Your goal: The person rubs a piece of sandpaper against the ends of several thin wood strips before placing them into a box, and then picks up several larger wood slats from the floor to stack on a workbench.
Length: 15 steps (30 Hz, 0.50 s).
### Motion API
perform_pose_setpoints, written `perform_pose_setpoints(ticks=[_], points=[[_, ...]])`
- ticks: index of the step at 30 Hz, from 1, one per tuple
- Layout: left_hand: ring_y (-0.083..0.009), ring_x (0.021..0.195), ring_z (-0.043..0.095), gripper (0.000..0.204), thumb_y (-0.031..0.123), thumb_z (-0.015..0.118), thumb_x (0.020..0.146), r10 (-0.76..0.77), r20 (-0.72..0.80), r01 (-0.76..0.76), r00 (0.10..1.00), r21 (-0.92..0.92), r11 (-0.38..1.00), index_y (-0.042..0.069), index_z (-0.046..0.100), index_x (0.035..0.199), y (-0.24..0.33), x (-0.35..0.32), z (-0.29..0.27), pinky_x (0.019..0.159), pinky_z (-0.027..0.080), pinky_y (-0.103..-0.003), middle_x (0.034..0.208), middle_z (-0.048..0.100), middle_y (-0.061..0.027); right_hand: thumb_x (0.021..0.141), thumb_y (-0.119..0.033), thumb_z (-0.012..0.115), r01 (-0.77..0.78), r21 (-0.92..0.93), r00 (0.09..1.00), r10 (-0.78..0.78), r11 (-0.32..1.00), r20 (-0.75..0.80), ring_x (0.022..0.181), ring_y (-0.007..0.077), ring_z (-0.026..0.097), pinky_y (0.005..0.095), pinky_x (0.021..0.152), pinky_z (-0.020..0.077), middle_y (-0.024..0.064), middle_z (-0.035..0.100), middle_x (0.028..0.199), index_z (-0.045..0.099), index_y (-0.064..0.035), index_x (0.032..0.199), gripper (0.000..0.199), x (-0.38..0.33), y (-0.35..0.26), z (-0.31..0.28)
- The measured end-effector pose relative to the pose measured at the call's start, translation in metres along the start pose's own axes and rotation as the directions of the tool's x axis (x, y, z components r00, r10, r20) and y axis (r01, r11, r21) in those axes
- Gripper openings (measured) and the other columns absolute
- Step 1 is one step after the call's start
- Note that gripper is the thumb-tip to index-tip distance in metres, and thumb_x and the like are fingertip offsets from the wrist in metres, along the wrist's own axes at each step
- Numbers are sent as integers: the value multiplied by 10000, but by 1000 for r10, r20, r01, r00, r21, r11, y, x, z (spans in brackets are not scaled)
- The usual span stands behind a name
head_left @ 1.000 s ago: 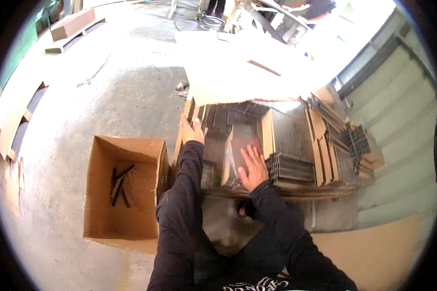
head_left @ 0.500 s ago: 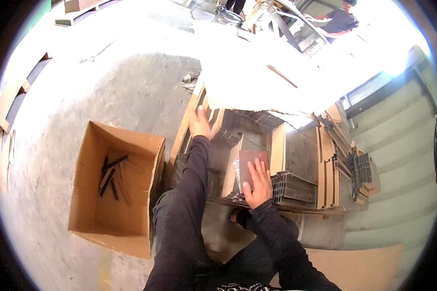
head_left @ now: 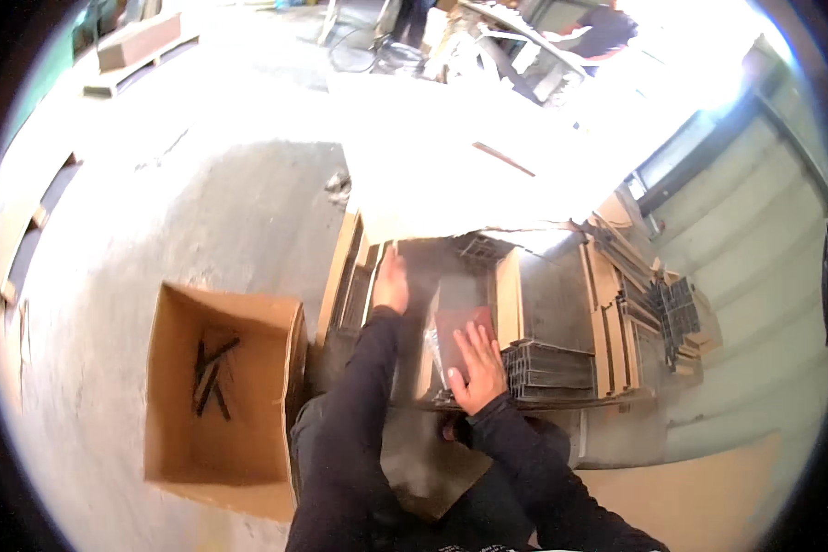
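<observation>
My right hand [head_left: 477, 368] rests flat, fingers spread, on a reddish-brown flat piece [head_left: 466, 319], which lies between stacks of long strips. A pale, shiny ragged edge shows along the left side of that piece. Further left and farther away, my left hand [head_left: 392, 283] is stretched out beside the inner edge of a stack of tan and dark strips [head_left: 348, 276]; nothing shows in its grip, and whether it touches the stack I cannot tell. To the right of my right hand is a tan-faced stack [head_left: 509, 296] with dark hollow profiles [head_left: 550, 371] near its front end.
An open cardboard box [head_left: 239, 460] on the floor at left holds several dark strips [head_left: 213, 377]. A large overexposed white surface [head_left: 451, 175] spans beyond the stacks. More tan strips [head_left: 612, 322] stand right, by a pale wall [head_left: 745, 239]. Another person [head_left: 607, 32] is in the far background.
My left hand has moved right across the left stack to its inner edge. My right hand stays on the reddish-brown piece. The whole view has shifted slightly.
</observation>
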<state>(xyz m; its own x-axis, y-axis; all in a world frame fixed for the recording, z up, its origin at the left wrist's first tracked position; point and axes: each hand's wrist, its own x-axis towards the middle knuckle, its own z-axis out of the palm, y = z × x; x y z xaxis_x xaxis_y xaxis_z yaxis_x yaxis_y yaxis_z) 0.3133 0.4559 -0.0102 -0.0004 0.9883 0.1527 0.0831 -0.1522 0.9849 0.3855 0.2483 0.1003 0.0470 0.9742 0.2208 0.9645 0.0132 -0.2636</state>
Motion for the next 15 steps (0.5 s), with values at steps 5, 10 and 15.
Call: perform_pose_setpoints(ticks=[5,10,15], points=[[-177,999,489,390,299,311,899,-265,75,240,961,-700,673,37,545,1069,35,8,-15,900,341,-293,1078,553,-69,749,-256,509,-29,38,999,30,999,-29,1238,354,262,472,1014,181,199,315,1315,384,-62,1252,553,-11,15,-1],[-178,871,546,598,547,287,863,-199,156,241,967,-809,537,59,503,1133,80,22,-60,686,411,-287,1037,570,-31,801,-281,494,10,56,997,-5,998,-80,1236,357,250,496,1004,186,179,292,1332,374,-78,1260,516,-18,20,3],[-216,794,572,281,232,505,835,-221,238,324,946,-650,687,41,522,1040,82,57,-58,637,510,-357,938,565,-63,821,-302,485,40,43,989,-33,998,-146,1234,354,253,486,1008,184,161,289,1338,373,-77,1260,506,-23,21,3]])
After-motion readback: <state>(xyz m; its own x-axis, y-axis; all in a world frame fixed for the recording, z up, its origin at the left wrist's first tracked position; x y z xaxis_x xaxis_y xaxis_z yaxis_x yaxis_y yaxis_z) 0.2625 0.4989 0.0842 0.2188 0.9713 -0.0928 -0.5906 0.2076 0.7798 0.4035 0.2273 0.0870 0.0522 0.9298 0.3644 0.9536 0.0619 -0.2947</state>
